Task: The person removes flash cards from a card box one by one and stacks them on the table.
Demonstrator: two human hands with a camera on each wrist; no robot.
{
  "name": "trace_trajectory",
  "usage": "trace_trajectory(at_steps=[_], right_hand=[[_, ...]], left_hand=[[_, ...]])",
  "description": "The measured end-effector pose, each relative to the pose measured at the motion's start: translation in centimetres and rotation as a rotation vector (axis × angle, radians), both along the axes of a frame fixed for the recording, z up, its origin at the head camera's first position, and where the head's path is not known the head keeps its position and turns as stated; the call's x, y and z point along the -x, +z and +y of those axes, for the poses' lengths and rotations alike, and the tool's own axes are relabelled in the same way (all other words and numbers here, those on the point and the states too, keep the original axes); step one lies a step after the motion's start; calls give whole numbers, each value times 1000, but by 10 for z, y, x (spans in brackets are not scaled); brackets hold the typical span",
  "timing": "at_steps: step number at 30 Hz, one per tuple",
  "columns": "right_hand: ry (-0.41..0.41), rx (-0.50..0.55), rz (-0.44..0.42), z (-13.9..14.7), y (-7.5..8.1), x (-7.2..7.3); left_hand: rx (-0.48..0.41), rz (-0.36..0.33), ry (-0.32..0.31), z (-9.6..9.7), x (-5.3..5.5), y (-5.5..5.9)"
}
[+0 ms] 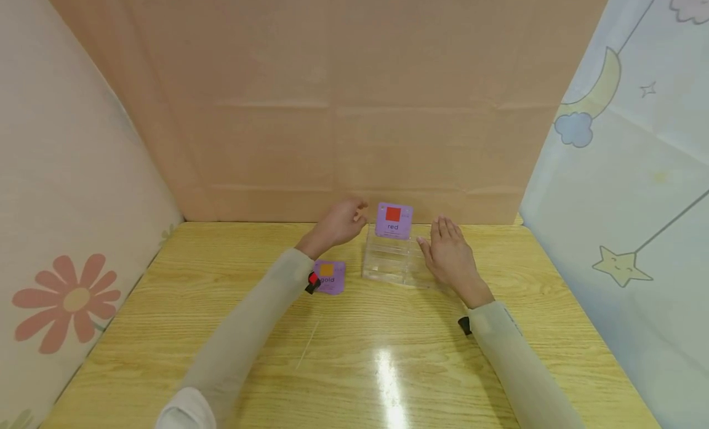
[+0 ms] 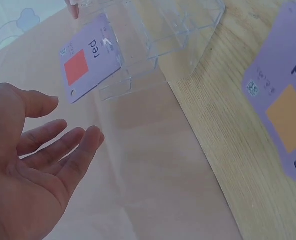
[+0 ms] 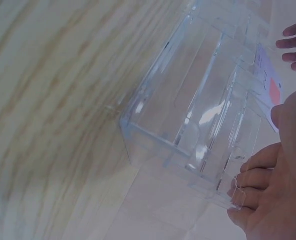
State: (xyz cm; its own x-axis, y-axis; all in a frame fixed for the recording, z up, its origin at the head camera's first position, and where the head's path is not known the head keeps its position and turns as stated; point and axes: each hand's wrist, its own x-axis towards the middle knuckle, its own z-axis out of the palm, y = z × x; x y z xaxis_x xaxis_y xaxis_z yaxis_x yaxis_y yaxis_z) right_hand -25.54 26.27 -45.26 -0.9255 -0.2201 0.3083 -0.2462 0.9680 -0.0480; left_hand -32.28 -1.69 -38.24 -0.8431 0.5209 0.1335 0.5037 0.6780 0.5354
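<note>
A clear acrylic rack point(image 1: 384, 266) with stepped compartments stands on the table near the back. In its rear left compartment a purple card point(image 1: 394, 228) reading "red" stands upright, tilted slightly back. To the left of that card is my left hand point(image 1: 336, 224), its fingers loosely bent and apart from the card; the left wrist view shows nothing in its palm. My right hand point(image 1: 453, 256) lies over the rack's right side with straight fingers, which appear to touch its rear right end in the right wrist view. Beneath my left wrist lies another purple card point(image 1: 332, 284), reading "gold".
The light wooden table point(image 1: 354, 367) meets a tan paper backdrop point(image 1: 332, 140) just behind the rack. Patterned cloth walls flank both sides, one with a flower point(image 1: 76, 300), the other with a moon point(image 1: 600, 87) and star. A glare streak marks the tabletop in front.
</note>
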Motion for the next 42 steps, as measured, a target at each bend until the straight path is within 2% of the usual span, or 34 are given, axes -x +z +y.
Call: trace_trajectory(at_steps=[8, 12, 20, 33, 42], right_hand=[[6, -6, 1, -2, -1, 1], [6, -10, -7, -2, -1, 2], [-3, -11, -15, -2, 0, 1], [-12, -11, -10, -2, 0, 0], [-9, -4, 0, -3, 0, 1]], left_hand=[[122, 97, -21, 5, 6, -3], [148, 103, -24, 8, 9, -3], [144, 90, -41, 16, 14, 1], [232, 133, -83, 30, 16, 3], [274, 179, -75, 36, 20, -1]])
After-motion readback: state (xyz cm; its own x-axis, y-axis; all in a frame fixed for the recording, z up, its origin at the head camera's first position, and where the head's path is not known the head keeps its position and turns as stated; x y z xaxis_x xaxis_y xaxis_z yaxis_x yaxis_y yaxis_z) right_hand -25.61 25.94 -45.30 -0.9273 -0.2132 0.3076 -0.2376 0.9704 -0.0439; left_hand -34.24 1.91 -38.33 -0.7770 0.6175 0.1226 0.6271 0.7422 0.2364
